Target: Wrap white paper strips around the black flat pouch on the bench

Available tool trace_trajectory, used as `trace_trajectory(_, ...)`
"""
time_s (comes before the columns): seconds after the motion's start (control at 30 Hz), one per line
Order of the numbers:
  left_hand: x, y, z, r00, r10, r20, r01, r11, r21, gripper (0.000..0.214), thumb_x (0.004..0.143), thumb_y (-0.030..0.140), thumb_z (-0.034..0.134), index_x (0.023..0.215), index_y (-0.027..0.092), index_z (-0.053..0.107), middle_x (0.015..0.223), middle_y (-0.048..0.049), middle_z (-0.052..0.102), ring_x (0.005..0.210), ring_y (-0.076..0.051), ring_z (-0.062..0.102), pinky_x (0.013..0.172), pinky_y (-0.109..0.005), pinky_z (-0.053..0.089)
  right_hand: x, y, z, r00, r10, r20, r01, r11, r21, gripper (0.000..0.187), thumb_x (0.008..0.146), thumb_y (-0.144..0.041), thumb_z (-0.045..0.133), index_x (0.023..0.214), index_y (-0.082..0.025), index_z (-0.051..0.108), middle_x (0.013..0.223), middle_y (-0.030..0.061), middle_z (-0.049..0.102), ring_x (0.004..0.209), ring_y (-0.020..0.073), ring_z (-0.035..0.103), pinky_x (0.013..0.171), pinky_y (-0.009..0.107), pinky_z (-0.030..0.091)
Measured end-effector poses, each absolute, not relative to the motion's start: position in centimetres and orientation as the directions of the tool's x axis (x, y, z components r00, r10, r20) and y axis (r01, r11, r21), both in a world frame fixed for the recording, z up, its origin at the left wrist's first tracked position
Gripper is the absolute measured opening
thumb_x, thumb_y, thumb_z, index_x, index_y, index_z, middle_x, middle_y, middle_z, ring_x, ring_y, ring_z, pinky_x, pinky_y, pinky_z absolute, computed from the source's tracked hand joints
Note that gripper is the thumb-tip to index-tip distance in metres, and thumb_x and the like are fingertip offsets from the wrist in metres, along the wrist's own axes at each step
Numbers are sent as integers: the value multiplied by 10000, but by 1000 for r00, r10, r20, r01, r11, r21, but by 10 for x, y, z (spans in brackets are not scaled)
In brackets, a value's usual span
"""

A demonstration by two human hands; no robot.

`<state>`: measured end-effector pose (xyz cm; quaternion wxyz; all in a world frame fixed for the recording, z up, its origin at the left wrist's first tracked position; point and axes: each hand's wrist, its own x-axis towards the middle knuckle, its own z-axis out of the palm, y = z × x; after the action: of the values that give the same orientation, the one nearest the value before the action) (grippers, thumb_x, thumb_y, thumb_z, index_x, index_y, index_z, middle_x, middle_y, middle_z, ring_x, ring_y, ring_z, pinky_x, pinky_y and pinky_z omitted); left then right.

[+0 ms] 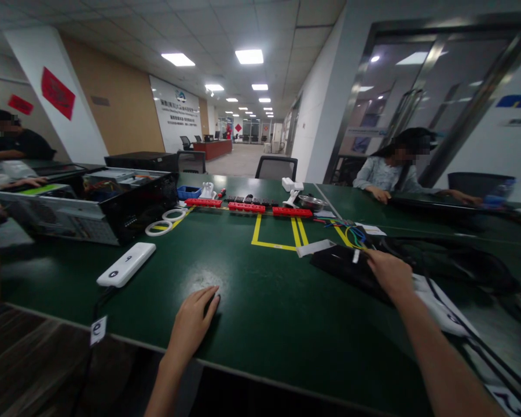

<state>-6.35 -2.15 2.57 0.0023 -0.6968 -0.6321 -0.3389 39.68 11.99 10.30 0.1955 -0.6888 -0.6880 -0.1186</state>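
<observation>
My left hand (pixel 194 321) rests on the green tabletop near its front edge, fingers loosely stretched, nothing in it. To the right, my right hand (pixel 388 272) has its fingers closed at the upper edge of a flat black pouch-like item (pixel 341 262); the thumb side is partly hidden. A grey-white strip (pixel 315 248) sticks out at the left of that item. Just beyond my right fingertips lie thin coloured wires (pixel 355 234) in blue, green and yellow. Under my right forearm is a white power bank-like box (pixel 440 307), partly covered.
An opened computer case (pixel 113 214) stands at left, beside two white rings (pixel 159 227). A white numbered box (pixel 127 265) trails a cable over the front edge. Red strips (pixel 245 207) line the back near yellow tape (pixel 273 247). Black cables (pixel 469 260) lie right; a person (pixel 399 168) sits beyond.
</observation>
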Motion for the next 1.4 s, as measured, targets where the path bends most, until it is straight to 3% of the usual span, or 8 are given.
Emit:
trace_trajectory(0.2,-65,-22,25,-29,871,491,880,-210,425,303,909,329,458,1127,229,643,1113,-43,684,1041,-221,621,925,-374,468,433,105,118,514,653,556,848,-484,-215,430,885,-232,297,1074,-90,657,934,276,632,887,375,587,622,465,408)
trace_trajectory(0.43,-65,-21,24,-18,883,469,885,-204,419,311,915,322,447,1135,207,635,1124,-55,679,1052,-224,612,933,-384,458,456,97,111,384,408,828,909,-324,-262,433,834,-267,380,1200,-142,577,1281,199,515,1210,401,363,914,624,277)
trace_trajectory(0.63,-63,-20,24,-16,880,475,889,-205,409,314,915,327,446,1127,203,640,1114,-56,683,1043,-228,616,928,-384,462,436,123,102,52,672,739,997,2,-73,503,882,-366,308,1268,-87,471,1299,210,472,1227,351,398,975,526,341)
trace_trajectory(0.73,-63,-20,24,-19,875,484,889,-206,408,313,913,335,446,1121,212,645,1112,-52,684,1044,-228,616,931,-386,461,422,141,82,-158,861,483,985,172,15,536,877,-444,304,1244,-107,501,1245,195,541,1202,301,454,1010,445,349)
trace_trajectory(0.83,-63,-21,25,-17,872,489,887,-212,410,306,914,336,442,1114,229,649,1109,-45,685,1041,-223,617,928,-381,463,403,148,60,-221,946,235,975,209,77,612,840,-558,335,1279,-169,506,1337,159,493,1269,347,380,1008,549,310)
trace_trajectory(0.97,-63,-21,26,-12,873,488,887,-216,408,304,916,327,441,1107,219,650,1102,-49,688,1036,-225,618,930,-384,462,381,145,47,-183,982,50,970,173,170,681,845,-616,281,1386,-217,395,1466,152,319,1359,380,185,980,701,153)
trace_trajectory(1.1,-62,-21,26,-10,875,485,892,-211,400,297,914,324,445,1098,221,654,1098,-48,690,1034,-227,619,927,-384,463,372,142,52,-198,979,54,960,183,212,723,842,-640,253,1374,-178,417,1450,176,337,1373,378,128,978,721,55)
trace_trajectory(1.4,-60,-19,27,10,887,461,901,-208,380,303,915,316,446,1109,203,650,1103,-54,687,1042,-231,611,931,-399,457,332,124,61,-342,939,-39,937,344,55,734,853,-663,243,1415,-204,350,1499,158,237,1369,385,139,1021,672,127)
